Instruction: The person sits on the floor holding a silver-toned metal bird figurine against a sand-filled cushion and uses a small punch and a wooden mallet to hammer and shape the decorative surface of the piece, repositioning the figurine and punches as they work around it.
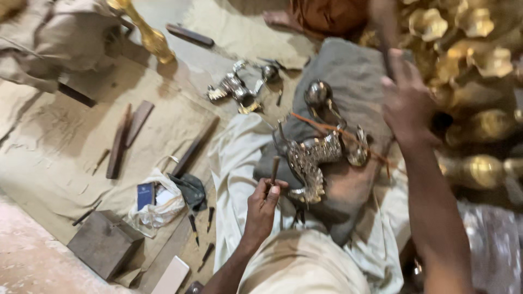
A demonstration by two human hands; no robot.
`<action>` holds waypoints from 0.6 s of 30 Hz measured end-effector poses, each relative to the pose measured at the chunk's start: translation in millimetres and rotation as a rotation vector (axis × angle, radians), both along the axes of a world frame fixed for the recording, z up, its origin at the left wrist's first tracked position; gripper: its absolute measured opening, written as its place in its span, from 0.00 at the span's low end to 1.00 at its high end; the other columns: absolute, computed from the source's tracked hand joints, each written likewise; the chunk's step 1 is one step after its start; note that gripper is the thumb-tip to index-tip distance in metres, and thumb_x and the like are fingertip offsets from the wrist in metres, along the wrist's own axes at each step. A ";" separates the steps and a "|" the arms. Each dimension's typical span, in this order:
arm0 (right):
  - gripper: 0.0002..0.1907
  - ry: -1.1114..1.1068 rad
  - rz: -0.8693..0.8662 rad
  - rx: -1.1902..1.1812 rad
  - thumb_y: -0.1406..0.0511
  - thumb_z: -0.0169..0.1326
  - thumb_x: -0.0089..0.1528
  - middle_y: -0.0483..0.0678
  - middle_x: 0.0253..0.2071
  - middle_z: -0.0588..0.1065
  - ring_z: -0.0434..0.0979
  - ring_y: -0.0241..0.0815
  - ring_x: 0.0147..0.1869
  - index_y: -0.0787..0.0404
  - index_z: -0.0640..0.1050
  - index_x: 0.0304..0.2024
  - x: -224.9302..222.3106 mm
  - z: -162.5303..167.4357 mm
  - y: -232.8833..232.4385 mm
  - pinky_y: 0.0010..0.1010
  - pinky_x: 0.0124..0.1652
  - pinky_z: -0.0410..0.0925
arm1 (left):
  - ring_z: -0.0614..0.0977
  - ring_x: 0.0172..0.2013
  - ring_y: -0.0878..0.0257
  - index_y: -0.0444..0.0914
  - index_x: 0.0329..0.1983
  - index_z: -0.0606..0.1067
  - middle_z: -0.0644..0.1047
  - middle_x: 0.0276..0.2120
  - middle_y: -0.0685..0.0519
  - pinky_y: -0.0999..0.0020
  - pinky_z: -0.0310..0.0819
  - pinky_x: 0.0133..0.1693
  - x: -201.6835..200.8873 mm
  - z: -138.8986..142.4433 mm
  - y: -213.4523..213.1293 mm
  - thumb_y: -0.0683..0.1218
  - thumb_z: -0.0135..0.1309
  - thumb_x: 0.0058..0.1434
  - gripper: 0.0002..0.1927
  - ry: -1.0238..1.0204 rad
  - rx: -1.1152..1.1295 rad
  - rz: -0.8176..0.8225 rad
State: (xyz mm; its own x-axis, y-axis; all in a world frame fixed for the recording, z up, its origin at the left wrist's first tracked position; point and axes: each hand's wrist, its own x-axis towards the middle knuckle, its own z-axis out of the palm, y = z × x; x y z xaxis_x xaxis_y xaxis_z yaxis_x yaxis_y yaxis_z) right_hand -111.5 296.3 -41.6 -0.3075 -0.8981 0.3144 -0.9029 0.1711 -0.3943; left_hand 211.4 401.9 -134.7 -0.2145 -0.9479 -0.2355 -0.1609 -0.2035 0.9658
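Resting at the centre of the view, an ornate silver metal piece (316,163) was laid across a grey cushion (348,71), which sat on a pale cloth (234,158) spread over the floor. At seven o'clock from the piece, the left hand (263,204) was clenched around a slim, dark rod-like punch (274,170), held upright with its tip just beside the piece's lower edge. At two o'clock from the piece, the right hand (406,103) was raised and blurred; whether its fingers were closed on something could not be told, though a dark handle seemed to run up from it. The piece was judged heavy, rigid and slippery on its polished curves, with embossed surfaces that could be marred; it would best be taken by its thicker curved body rather than by the thin projecting parts. A thin orange cord (327,128) was seen lying across it. At eleven o'clock, further silver parts (239,87) were scattered on the floor; at three o'clock, gold-coloured ornaments (479,60) were piled. At nine o'clock, flat wooden sticks (128,136) were laid out, and at eight o'clock a wooden block (103,242) and small chisels (201,228) were found.
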 end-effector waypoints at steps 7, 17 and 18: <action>0.21 0.419 0.133 -0.164 0.62 0.52 0.74 0.66 0.73 0.69 0.61 0.69 0.74 0.58 0.72 0.69 -1.0 -37.1 16.5 0.65 0.62 0.58 | 0.79 0.37 0.51 0.32 0.57 0.66 0.75 0.37 0.42 0.56 0.74 0.40 -7.7 -16.7 34.8 0.55 0.59 0.63 0.29 -0.283 -0.176 -0.190; 0.27 -0.223 0.126 0.109 0.59 0.61 0.63 0.58 0.47 0.77 0.78 0.54 0.45 0.63 0.75 0.61 -4.8 -86.8 147.9 0.41 0.45 0.71 | 0.74 0.48 0.43 0.31 0.41 0.68 0.71 0.54 0.37 0.48 0.69 0.49 -26.4 -27.5 27.9 0.51 0.67 0.54 0.24 -0.547 -0.724 -0.420; 0.31 -0.335 0.045 0.271 0.58 0.64 0.61 0.53 0.46 0.77 0.78 0.49 0.40 0.58 0.73 0.66 -11.5 -90.5 154.6 0.38 0.42 0.72 | 0.74 0.45 0.44 0.31 0.40 0.69 0.72 0.53 0.37 0.49 0.70 0.47 -27.3 -30.8 24.0 0.50 0.67 0.53 0.24 -0.566 -0.748 -0.443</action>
